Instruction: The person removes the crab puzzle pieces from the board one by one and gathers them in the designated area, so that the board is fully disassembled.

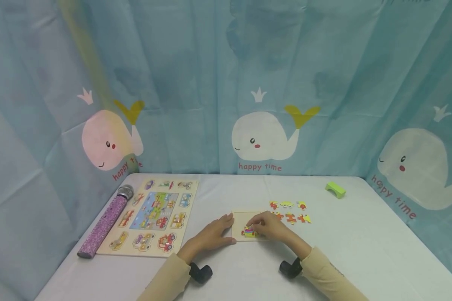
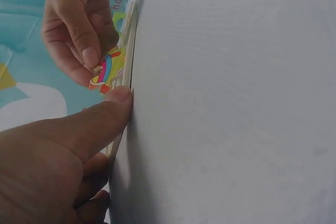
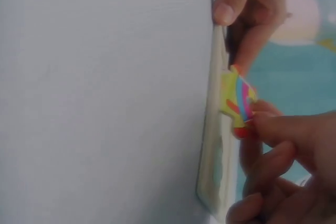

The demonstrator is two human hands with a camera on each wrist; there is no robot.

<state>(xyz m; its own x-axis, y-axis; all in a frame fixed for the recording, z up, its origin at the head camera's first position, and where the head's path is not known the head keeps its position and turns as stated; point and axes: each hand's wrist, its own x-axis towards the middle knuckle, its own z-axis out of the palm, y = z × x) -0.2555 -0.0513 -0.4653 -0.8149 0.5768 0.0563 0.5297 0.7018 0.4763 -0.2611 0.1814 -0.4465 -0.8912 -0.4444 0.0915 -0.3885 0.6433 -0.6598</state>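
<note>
On the table lies a small wooden puzzle board [image 1: 239, 219] with a raised rim. My left hand [image 1: 214, 233] holds its left side, thumb at the near corner and fingers along the edge. The thumb [image 2: 118, 100] touches the near rim in the left wrist view. Over the board, my right hand [image 1: 270, 225] pinches a puzzle piece [image 3: 241, 98] between thumb and fingertips. The piece is yellow-green with a rainbow band and red bits, and is tilted up from the board in the right wrist view. My right hand hides the board's right part.
Several loose puzzle pieces [image 1: 291, 218] lie in two rows right of the board, the near row partly behind my right hand. A green arch block [image 1: 335, 190] stands farther right. At left are a large vehicle puzzle [image 1: 190, 188] and a purple glitter microphone [image 1: 105, 221]. A whale-print curtain [image 1: 196, 138] surrounds the table.
</note>
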